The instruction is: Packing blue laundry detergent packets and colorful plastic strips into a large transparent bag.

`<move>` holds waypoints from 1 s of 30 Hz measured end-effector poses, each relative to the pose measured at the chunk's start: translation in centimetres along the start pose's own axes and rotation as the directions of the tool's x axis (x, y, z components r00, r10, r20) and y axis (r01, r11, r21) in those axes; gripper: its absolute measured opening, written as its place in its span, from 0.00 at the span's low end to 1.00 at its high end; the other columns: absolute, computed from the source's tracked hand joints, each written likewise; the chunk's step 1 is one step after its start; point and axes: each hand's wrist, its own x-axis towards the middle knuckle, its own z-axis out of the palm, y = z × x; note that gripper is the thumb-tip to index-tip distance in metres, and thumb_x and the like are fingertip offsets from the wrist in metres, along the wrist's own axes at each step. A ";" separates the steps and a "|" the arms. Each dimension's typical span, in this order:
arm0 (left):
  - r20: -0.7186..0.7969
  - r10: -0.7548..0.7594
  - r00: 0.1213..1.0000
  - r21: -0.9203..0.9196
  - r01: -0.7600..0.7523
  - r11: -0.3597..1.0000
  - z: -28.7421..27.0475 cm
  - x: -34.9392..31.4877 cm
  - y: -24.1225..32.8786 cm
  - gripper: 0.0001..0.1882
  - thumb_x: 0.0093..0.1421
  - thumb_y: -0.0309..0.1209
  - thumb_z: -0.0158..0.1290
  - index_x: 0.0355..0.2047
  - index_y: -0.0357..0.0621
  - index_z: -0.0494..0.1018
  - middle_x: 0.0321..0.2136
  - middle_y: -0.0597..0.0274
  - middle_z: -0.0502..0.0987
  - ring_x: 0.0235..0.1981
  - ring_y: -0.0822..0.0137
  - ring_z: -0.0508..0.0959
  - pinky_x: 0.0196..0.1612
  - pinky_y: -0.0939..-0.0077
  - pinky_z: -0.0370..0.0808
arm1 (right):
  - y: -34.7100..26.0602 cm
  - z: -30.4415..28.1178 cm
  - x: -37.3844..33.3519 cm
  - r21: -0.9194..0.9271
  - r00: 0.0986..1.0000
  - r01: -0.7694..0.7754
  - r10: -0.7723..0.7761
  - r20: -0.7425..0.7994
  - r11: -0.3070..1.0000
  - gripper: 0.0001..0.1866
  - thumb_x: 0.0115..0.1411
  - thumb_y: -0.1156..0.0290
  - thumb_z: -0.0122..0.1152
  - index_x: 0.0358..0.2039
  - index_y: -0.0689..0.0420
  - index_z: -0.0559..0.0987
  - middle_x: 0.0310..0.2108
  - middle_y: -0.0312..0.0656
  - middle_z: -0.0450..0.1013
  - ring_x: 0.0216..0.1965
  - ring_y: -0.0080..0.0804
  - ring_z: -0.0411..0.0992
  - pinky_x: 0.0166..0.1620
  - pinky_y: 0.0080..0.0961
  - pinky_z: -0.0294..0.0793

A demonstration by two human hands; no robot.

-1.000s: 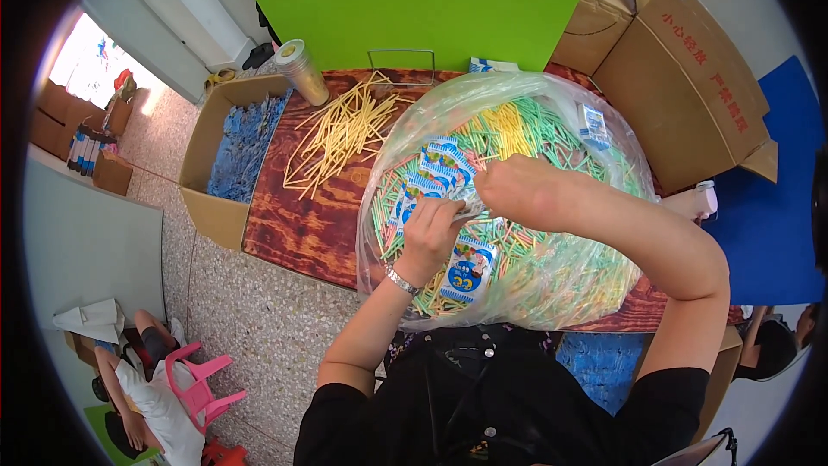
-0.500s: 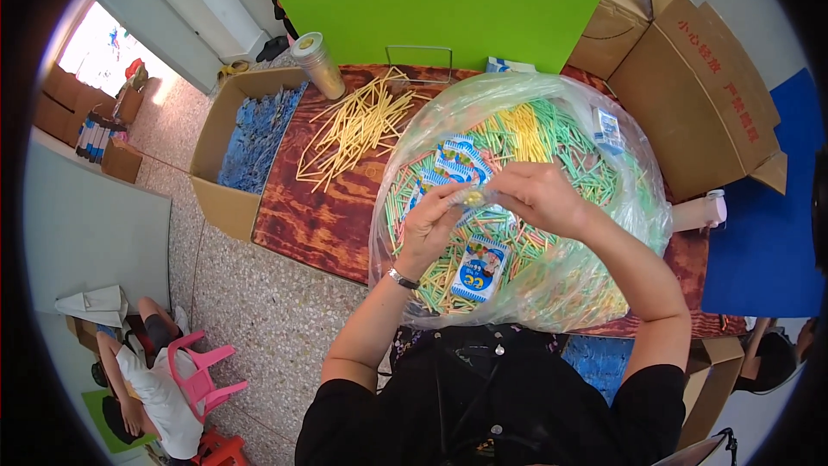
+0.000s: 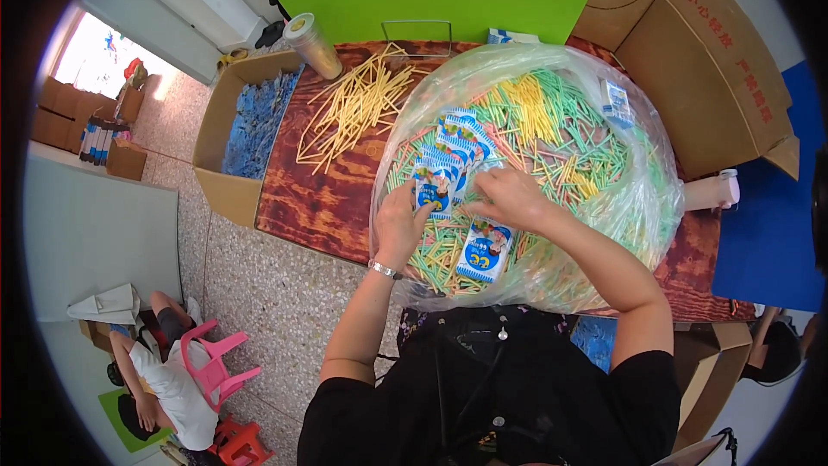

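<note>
A heap of thin pastel sticks [image 3: 565, 125], green, yellow and pink, fills a big clear plastic bag [image 3: 642, 198] on the table. Several small blue-and-white packets [image 3: 466, 134] lie overlapping on the heap. My left hand [image 3: 400, 226] has its thumb over the edge of the nearest packet of that row [image 3: 435, 185], fingers closed on its side. My right hand [image 3: 516, 198] hovers just right of the row, thumb and forefinger apart, with nothing visible between them. Below it rests another packet [image 3: 485, 250], apart from the row.
Loose yellow sticks [image 3: 358, 108] lie on the reddish wooden table [image 3: 297, 220], beside a clear canister [image 3: 312, 46]. A carton of blue material [image 3: 207, 142] adjoins the left edge; a big open carton [image 3: 703, 69] stands right. A seated person [image 3: 177, 380] is at lower left.
My hands have come apart from the small clear-wrapped piece they held together. The left is lower, at the packet row; the right has moved down and left. The view has shifted slightly.
</note>
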 end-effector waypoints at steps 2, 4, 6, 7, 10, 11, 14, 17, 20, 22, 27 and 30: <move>0.059 -0.076 0.995 -0.030 0.078 0.996 -0.3 0.0 0.3 0.31 0.46 0.31 0.68 0.49 0.35 0.71 0.29 0.54 0.76 0.31 0.58 0.77 0.35 0.68 0.73 | -0.6 -1.7 -1.6 -0.243 0.936 -0.003 0.088 0.341 0.970 0.23 0.52 0.50 0.64 0.37 0.56 0.76 0.31 0.49 0.77 0.37 0.47 0.77 0.39 0.44 0.75; 0.072 -0.080 0.994 0.017 0.079 0.997 -0.5 0.2 0.6 0.32 0.47 0.32 0.67 0.51 0.35 0.69 0.33 0.52 0.75 0.34 0.56 0.77 0.38 0.66 0.73 | -0.7 -1.7 -2.5 -0.271 0.916 -0.008 0.116 0.385 0.963 0.26 0.48 0.46 0.67 0.36 0.56 0.76 0.33 0.47 0.77 0.39 0.45 0.76 0.39 0.43 0.75; 0.106 -0.074 0.992 0.023 0.072 0.997 -0.9 0.4 1.2 0.32 0.49 0.33 0.65 0.53 0.35 0.67 0.39 0.49 0.74 0.40 0.54 0.76 0.41 0.64 0.72 | 0.4 -1.1 -3.2 -0.152 0.902 -0.110 0.163 0.400 0.982 0.22 0.51 0.48 0.65 0.35 0.54 0.77 0.33 0.46 0.77 0.42 0.44 0.76 0.37 0.45 0.75; 0.082 -0.040 0.996 0.042 0.037 0.998 -1.2 0.6 1.6 0.33 0.49 0.33 0.65 0.54 0.35 0.67 0.41 0.48 0.73 0.42 0.52 0.75 0.42 0.63 0.72 | 0.8 -1.0 -3.6 -0.154 0.903 -0.114 0.167 0.396 0.982 0.22 0.51 0.48 0.65 0.35 0.54 0.77 0.33 0.46 0.77 0.42 0.44 0.76 0.37 0.45 0.75; 0.004 0.054 0.999 0.101 -0.054 0.993 -1.8 0.7 2.7 0.33 0.49 0.32 0.65 0.54 0.36 0.66 0.44 0.48 0.72 0.45 0.50 0.73 0.45 0.61 0.72 | 1.2 -0.6 -4.4 -0.140 0.955 -0.097 0.132 0.266 0.985 0.16 0.52 0.55 0.65 0.35 0.52 0.78 0.33 0.42 0.76 0.38 0.43 0.76 0.37 0.40 0.74; -0.050 0.112 0.992 0.140 -0.104 0.985 -2.0 0.7 3.3 0.33 0.49 0.32 0.65 0.54 0.36 0.67 0.46 0.48 0.72 0.45 0.50 0.73 0.47 0.61 0.71 | 1.0 -0.7 -4.7 -0.164 0.966 -0.072 0.110 0.235 0.984 0.13 0.53 0.59 0.65 0.36 0.51 0.78 0.32 0.42 0.76 0.37 0.43 0.76 0.36 0.39 0.74; -0.067 0.226 0.972 -0.021 -0.228 0.973 -2.3 0.9 5.7 0.32 0.49 0.32 0.65 0.54 0.37 0.68 0.46 0.49 0.72 0.45 0.49 0.73 0.48 0.61 0.71 | 1.1 -1.9 -5.3 -0.217 0.991 0.050 -0.021 0.134 0.975 0.10 0.53 0.63 0.65 0.36 0.51 0.79 0.31 0.41 0.76 0.36 0.42 0.75 0.35 0.38 0.74; 0.121 0.279 0.953 -0.284 -0.236 0.929 -1.5 0.3 7.7 0.27 0.51 0.33 0.64 0.50 0.38 0.71 0.44 0.49 0.74 0.43 0.52 0.74 0.44 0.64 0.72 | 0.7 -3.3 -5.4 -0.108 0.991 0.131 -0.130 0.012 0.986 0.10 0.53 0.64 0.64 0.34 0.52 0.79 0.29 0.41 0.75 0.37 0.41 0.75 0.34 0.38 0.73; 0.337 0.281 0.899 -0.454 -0.107 0.885 -0.3 0.8 8.3 0.14 0.55 0.32 0.62 0.38 0.38 0.75 0.32 0.59 0.76 0.29 0.68 0.74 0.31 0.73 0.70 | -1.0 -5.3 -4.8 0.127 0.993 0.099 -0.089 -0.079 0.987 0.09 0.54 0.65 0.64 0.32 0.55 0.77 0.26 0.44 0.74 0.36 0.41 0.75 0.32 0.38 0.72; 0.602 0.025 0.798 -0.521 0.369 0.770 0.2 1.4 8.3 0.11 0.58 0.32 0.59 0.27 0.36 0.74 0.21 0.64 0.76 0.24 0.77 0.74 0.26 0.77 0.69 | -1.4 -6.1 -4.7 0.413 0.990 -0.113 0.136 -0.028 0.904 0.09 0.54 0.67 0.65 0.31 0.58 0.77 0.26 0.45 0.74 0.31 0.45 0.75 0.32 0.37 0.71; 0.557 -0.019 0.830 -0.664 0.459 0.591 1.7 2.3 9.7 0.10 0.56 0.29 0.61 0.25 0.36 0.74 0.19 0.69 0.76 0.22 0.84 0.74 0.24 0.85 0.71 | 0.4 -5.0 -5.2 0.264 0.992 0.032 0.001 -0.123 0.964 0.09 0.57 0.67 0.63 0.34 0.59 0.78 0.28 0.48 0.75 0.30 0.43 0.76 0.32 0.34 0.72; 0.529 -0.103 0.843 -0.651 0.480 0.588 2.4 2.4 9.2 0.11 0.53 0.29 0.64 0.23 0.37 0.74 0.19 0.67 0.77 0.22 0.83 0.75 0.23 0.83 0.71 | 1.8 -6.4 -4.2 0.431 0.997 -0.031 -0.002 0.077 0.902 0.11 0.59 0.67 0.61 0.39 0.59 0.79 0.31 0.48 0.76 0.31 0.44 0.76 0.34 0.32 0.73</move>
